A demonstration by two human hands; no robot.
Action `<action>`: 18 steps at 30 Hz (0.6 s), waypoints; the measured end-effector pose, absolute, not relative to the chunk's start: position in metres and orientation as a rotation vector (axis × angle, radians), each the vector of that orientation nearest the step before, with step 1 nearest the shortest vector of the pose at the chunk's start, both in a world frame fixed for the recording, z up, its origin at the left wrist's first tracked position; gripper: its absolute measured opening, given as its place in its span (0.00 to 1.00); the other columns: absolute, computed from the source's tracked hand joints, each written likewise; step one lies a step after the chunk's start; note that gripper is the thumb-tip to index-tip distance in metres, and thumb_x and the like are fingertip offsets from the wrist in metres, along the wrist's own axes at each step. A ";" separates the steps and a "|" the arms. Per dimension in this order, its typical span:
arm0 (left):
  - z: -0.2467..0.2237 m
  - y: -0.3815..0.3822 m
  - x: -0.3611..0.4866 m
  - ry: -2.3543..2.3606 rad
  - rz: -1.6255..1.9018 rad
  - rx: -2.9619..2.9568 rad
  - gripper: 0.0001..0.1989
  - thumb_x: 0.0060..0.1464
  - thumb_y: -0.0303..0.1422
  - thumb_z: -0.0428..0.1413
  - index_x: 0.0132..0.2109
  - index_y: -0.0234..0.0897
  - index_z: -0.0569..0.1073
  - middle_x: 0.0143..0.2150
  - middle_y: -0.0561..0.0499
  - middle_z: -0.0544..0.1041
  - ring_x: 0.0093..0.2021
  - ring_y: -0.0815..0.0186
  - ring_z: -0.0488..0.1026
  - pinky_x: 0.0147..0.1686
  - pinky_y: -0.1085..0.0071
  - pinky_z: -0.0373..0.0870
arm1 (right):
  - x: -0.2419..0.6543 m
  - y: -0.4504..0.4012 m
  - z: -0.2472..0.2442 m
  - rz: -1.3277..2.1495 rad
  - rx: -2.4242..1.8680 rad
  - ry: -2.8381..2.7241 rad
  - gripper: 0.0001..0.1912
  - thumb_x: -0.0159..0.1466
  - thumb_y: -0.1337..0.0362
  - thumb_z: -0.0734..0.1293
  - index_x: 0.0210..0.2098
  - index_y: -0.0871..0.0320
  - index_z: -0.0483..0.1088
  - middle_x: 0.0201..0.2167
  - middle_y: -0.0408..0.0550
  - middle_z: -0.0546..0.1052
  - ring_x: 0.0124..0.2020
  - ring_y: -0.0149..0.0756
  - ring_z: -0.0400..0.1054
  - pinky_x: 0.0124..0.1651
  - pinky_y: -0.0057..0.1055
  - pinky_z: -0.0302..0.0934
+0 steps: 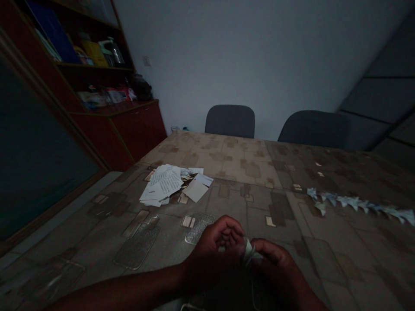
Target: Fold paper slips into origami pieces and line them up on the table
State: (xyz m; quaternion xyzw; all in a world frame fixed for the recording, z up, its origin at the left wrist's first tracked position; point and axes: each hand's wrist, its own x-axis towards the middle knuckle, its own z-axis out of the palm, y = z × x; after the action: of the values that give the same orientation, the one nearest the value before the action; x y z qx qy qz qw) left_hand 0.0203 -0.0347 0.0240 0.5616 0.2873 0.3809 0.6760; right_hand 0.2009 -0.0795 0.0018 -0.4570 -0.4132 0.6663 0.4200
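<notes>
Near the front edge of the patterned table, my left hand [220, 248] is closed on a small folded white paper [249, 252], its fingers curled. My right hand [275, 261] pinches the same paper from the right side. The paper has pointed ends, and part of it is hidden by the fingers. Beyond my left hand lies a loose pile of printed paper pieces [164, 183], with plain cards [196, 190] at its right side. On the right of the table runs a row of folded pale paper pieces [359, 203] with pointed tips.
The patterned tablecloth [227, 162] covers the wide table. Two grey chairs [230, 121] stand at its far side by the wall. A dark red cabinet [136, 134] with filled shelves is at the back left.
</notes>
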 end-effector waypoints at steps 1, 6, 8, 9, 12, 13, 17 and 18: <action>0.025 -0.035 0.020 0.648 0.852 1.273 0.08 0.52 0.30 0.60 0.38 0.35 0.68 0.30 0.55 0.70 0.31 0.71 0.65 0.32 0.74 0.60 | 0.201 -0.079 0.001 1.663 -1.145 -1.036 0.12 0.54 0.54 0.73 0.29 0.57 0.76 0.25 0.43 0.75 0.30 0.33 0.67 0.35 0.27 0.59; 0.023 -0.035 0.020 0.568 0.791 1.233 0.11 0.50 0.31 0.62 0.39 0.35 0.69 0.29 0.56 0.69 0.29 0.72 0.64 0.31 0.75 0.59 | 0.204 -0.078 -0.002 1.623 -1.154 -1.109 0.12 0.54 0.54 0.74 0.28 0.57 0.76 0.26 0.43 0.76 0.30 0.33 0.67 0.36 0.26 0.59; 0.021 -0.035 0.020 0.539 0.782 1.198 0.11 0.52 0.33 0.62 0.40 0.36 0.69 0.29 0.56 0.69 0.29 0.72 0.65 0.30 0.75 0.59 | 0.204 -0.078 -0.003 1.624 -1.147 -1.116 0.12 0.54 0.54 0.74 0.28 0.57 0.76 0.26 0.43 0.76 0.30 0.33 0.68 0.36 0.26 0.59; 0.020 -0.035 0.021 0.531 0.780 1.184 0.11 0.53 0.34 0.61 0.40 0.36 0.68 0.29 0.56 0.69 0.28 0.72 0.64 0.29 0.75 0.60 | 0.203 -0.079 -0.003 1.628 -1.139 -1.112 0.12 0.54 0.54 0.74 0.28 0.57 0.76 0.26 0.43 0.76 0.31 0.33 0.68 0.36 0.26 0.59; 0.021 -0.036 0.021 0.536 0.776 1.194 0.10 0.54 0.35 0.60 0.40 0.36 0.68 0.29 0.56 0.68 0.27 0.73 0.63 0.29 0.75 0.60 | 0.202 -0.080 -0.003 1.647 -1.115 -1.097 0.14 0.54 0.53 0.73 0.29 0.57 0.76 0.25 0.43 0.76 0.30 0.33 0.67 0.36 0.26 0.59; 0.022 -0.036 0.021 0.552 0.775 1.221 0.10 0.54 0.34 0.59 0.40 0.36 0.68 0.29 0.56 0.68 0.28 0.73 0.63 0.29 0.75 0.60 | 0.202 -0.080 -0.004 1.650 -1.110 -1.091 0.14 0.54 0.52 0.73 0.29 0.57 0.76 0.25 0.43 0.75 0.29 0.32 0.67 0.35 0.26 0.58; 0.026 -0.035 0.021 0.654 0.814 1.407 0.06 0.53 0.30 0.58 0.39 0.35 0.70 0.29 0.55 0.68 0.29 0.72 0.63 0.30 0.74 0.60 | 0.202 -0.080 -0.007 1.658 -1.120 -1.064 0.17 0.55 0.49 0.73 0.30 0.58 0.76 0.25 0.43 0.74 0.29 0.33 0.66 0.34 0.27 0.58; 0.026 -0.035 0.021 0.677 0.833 1.458 0.06 0.53 0.29 0.57 0.39 0.34 0.71 0.29 0.55 0.68 0.29 0.72 0.63 0.30 0.74 0.60 | 0.203 -0.080 -0.008 1.653 -1.133 -1.065 0.17 0.55 0.49 0.72 0.29 0.58 0.76 0.25 0.43 0.74 0.29 0.33 0.66 0.34 0.27 0.58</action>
State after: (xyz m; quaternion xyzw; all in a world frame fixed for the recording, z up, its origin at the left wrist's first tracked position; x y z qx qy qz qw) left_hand 0.0207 -0.0352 0.0264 0.6334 0.2942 0.3619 0.6175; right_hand 0.2026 -0.0797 -0.0082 -0.4525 -0.4253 0.6603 0.4224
